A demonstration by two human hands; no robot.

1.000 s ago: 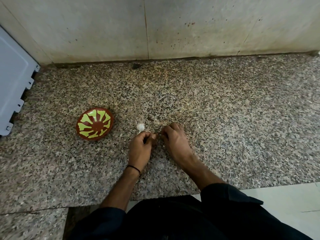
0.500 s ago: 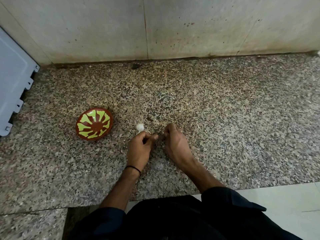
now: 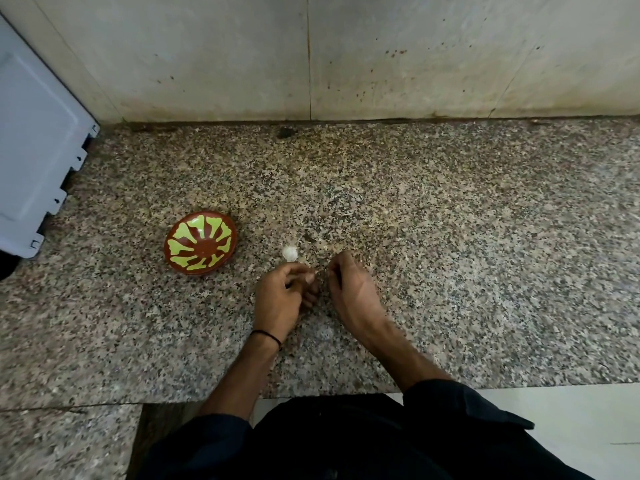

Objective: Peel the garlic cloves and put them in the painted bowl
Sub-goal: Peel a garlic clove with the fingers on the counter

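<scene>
Fingers (image 3: 298, 269) of left hand (image 3: 277, 301) curled, thumb tip against forefinger as for a pinch; contents of the pinch too small to discern, so grip on a clove or a scrap of skin not determinable. Fingertips (image 3: 335, 271) of right hand (image 3: 353, 296) bent inward toward the left thumb, close beside it; hold on anything likewise not discernible. Posture consistent with stripping skin between two opposed pinches, low over speckled grey-brown granite counter (image 3: 450, 271). Small white garlic clove (image 3: 289, 253) loose on the counter right of round brown painted bowl (image 3: 194, 270) with yellow-green petal motif, apart from it, just beyond the left knuckles. No cloves visible inside the bowl; hands right of it and near, presumably for a short drop after peeling. Pale grey plastic panel (image 3: 34, 133) left of and beyond the bowl; thin black wrist band (image 3: 266, 336) nearer than the bowl, to its right
</scene>
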